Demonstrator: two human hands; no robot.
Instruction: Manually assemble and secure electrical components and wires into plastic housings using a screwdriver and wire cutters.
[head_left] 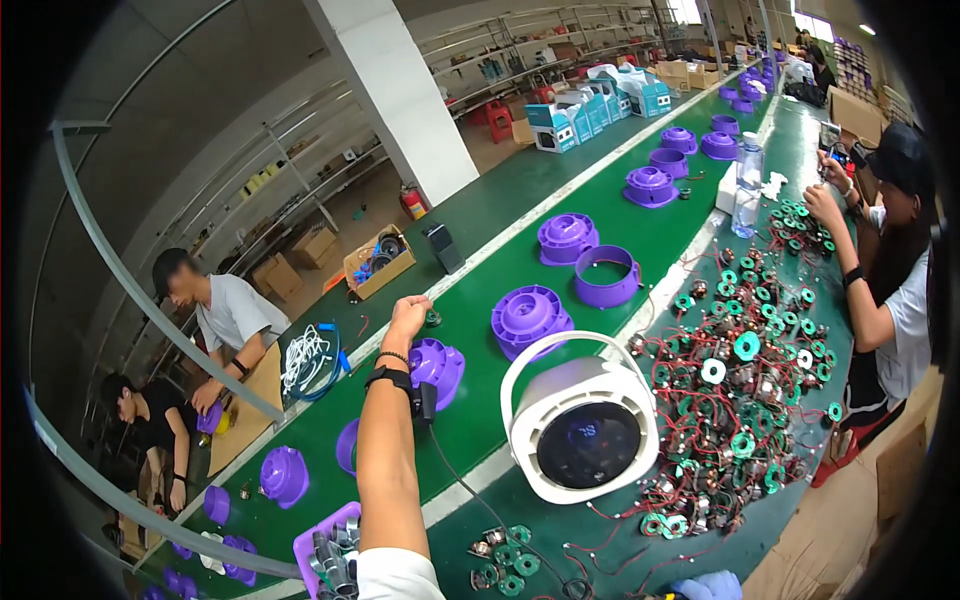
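My left hand (408,318) reaches over the green conveyor belt with its fingers curled and closed on a small motor (433,318) with a green ring board. A dark watch and a beaded bracelet circle the wrist. Just below the hand, partly behind my forearm, stands a purple round housing (440,368). More purple housings (530,318) and a purple ring (607,276) sit farther along the belt. A large heap of copper-wound motors (745,400) with green boards and red wires covers the table at right. My right hand is not in view.
A white fan-like device (585,430) with a handle and lit display stands near the middle. A water bottle (747,185) is beyond it. Purple tray (330,535) of metal cylinders lies beside my arm. Pale blue cloth (708,586) shows at the bottom. Co-workers sit left and right.
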